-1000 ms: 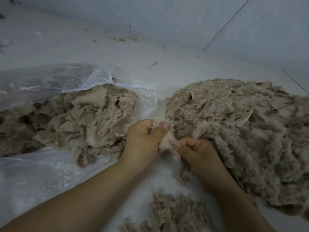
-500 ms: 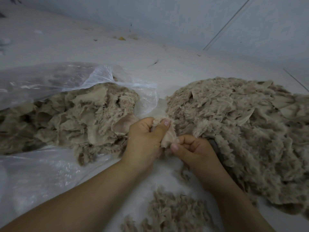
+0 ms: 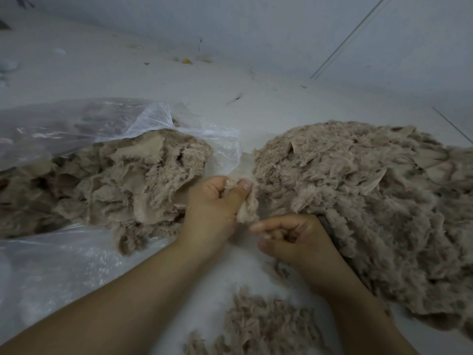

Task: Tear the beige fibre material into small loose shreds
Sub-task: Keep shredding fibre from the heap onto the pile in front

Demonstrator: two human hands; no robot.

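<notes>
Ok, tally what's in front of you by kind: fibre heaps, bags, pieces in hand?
Beige fibre heaps: 3 (in the bag, big heap at right, small shred pile near the camera)
Clear plastic bags: 1
Fibre pieces in hand: 1, held by left hand
Total: 5

Left: I am seeing a heap of fibre material [image 3: 122, 185] lying in the plastic bag [image 3: 76, 124].
Right: a shredded pile [image 3: 371, 201] is lying on the floor [image 3: 230, 111].
Between: my left hand [image 3: 212, 208] and right hand [image 3: 294, 239] are sitting side by side.
Near: loose shreds [image 3: 261, 326] are lying before them.
</notes>
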